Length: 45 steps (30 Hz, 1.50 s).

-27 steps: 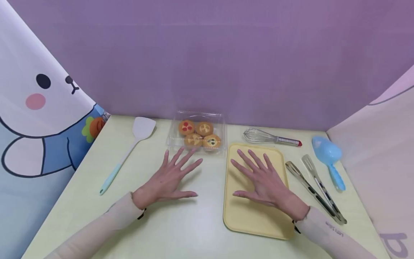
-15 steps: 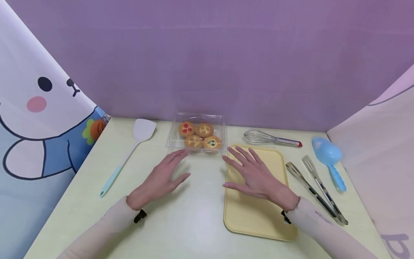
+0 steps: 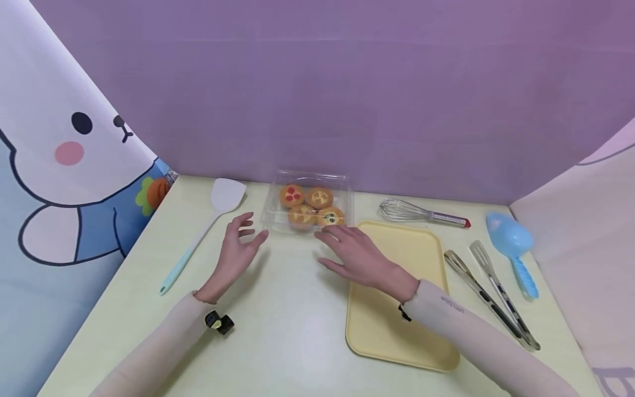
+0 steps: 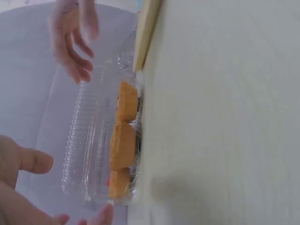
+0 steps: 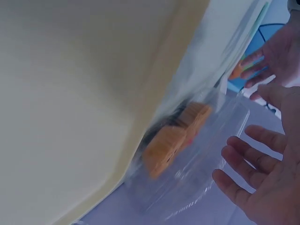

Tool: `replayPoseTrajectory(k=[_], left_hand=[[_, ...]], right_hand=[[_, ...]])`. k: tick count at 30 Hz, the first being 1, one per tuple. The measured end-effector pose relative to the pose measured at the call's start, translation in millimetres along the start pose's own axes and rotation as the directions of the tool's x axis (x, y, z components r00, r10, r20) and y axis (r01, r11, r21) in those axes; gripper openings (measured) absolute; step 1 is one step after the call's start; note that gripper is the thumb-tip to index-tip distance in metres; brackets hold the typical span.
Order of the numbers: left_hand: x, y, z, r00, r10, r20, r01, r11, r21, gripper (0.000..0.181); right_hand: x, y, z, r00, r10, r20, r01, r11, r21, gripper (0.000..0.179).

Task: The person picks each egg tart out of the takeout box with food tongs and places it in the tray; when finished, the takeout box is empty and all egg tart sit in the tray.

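Observation:
A clear plastic box [image 3: 344, 193] stands at the back of the table with several round pastries [image 3: 302, 217] in it, one topped in red. My left hand [image 3: 235, 251] hovers left of the box's front corner, fingers loosely bent, thumb pointing right. Over the far left part of the tray, my right hand [image 3: 359, 256] reaches left, its fingertips overlapping the box's front right edge in the head view. Neither hand holds anything. In the left wrist view the pastries [image 4: 123, 145] sit low behind the clear plastic; the right wrist view shows relaxed right fingers [image 5: 246, 164] beside the box.
A yellow tray [image 3: 397, 331] lies under the right forearm. A white spatula [image 3: 229, 194] with a mint handle is at the left. A whisk [image 3: 421, 214], metal tongs [image 3: 491, 295] and a blue scoop [image 3: 513, 242] lie at the right. A purple curtain [image 3: 347, 110] rises behind the table.
Both hands were spread wide with straight fingers; the fingers have since drawn in and bent. The right hand has moved left toward the box, the left hand slightly left and turned thumb-up.

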<state>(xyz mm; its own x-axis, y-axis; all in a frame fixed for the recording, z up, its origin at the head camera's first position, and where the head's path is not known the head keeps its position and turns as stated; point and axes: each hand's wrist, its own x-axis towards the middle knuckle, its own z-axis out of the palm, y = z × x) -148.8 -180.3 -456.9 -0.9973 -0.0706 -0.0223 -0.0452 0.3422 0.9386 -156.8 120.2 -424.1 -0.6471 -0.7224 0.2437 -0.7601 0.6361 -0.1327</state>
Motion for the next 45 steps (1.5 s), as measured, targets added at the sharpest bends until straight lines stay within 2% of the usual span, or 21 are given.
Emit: replayPoseTrajectory(k=[3,6,8,12,17,23,32,37,45], left_hand=[[6.2,-0.9,-0.3,0.994,-0.109,0.024,0.111,0.984,-0.138,0.067],[12.7,-3.0,0.2,0.981,-0.174,0.085,0.191,0.942,-0.277,0.066],[16.4,-4.7,1.0,0.974,-0.197,0.11,0.224,0.912,-0.343,0.065],[21.3,-8.7,2.8,0.973,-0.209,0.103,0.232,0.864,-0.446,0.064],[25.3,-10.4,6.4,0.976,-0.201,0.084,0.214,0.806,-0.552,0.057],[29.4,-11.1,10.4,0.965,-0.25,0.073,0.243,0.76,-0.603,0.052],[32.7,-11.4,15.1,0.964,-0.264,0.046,0.229,0.724,-0.651,0.051],[34.6,-13.2,16.9,0.963,-0.267,0.028,0.219,0.722,-0.656,0.051],[36.6,-11.5,18.0,0.957,-0.29,-0.016,0.213,0.737,-0.642,0.052]], right_hand=[[13.4,-5.0,4.6,0.999,-0.034,-0.027,0.033,0.999,-0.038,0.05],[27.0,-9.5,8.7,0.997,-0.062,-0.047,0.058,0.996,-0.07,0.047],[36.4,-12.8,11.3,0.996,-0.073,-0.05,0.068,0.993,-0.095,0.046],[54.9,-19.2,18.6,0.995,-0.088,-0.039,0.078,0.974,-0.214,0.039],[72.7,-24.4,28.5,0.992,-0.116,-0.049,0.089,0.921,-0.379,0.025],[84.3,-26.6,34.1,0.99,-0.135,-0.035,0.107,0.894,-0.435,0.02],[96.5,-26.7,39.2,0.988,-0.144,-0.047,0.097,0.838,-0.536,0.016],[98.6,-28.5,46.1,0.983,-0.163,-0.082,0.085,0.808,-0.583,0.013],[99.3,-29.9,55.3,0.971,-0.18,-0.159,0.06,0.822,-0.567,0.017]])
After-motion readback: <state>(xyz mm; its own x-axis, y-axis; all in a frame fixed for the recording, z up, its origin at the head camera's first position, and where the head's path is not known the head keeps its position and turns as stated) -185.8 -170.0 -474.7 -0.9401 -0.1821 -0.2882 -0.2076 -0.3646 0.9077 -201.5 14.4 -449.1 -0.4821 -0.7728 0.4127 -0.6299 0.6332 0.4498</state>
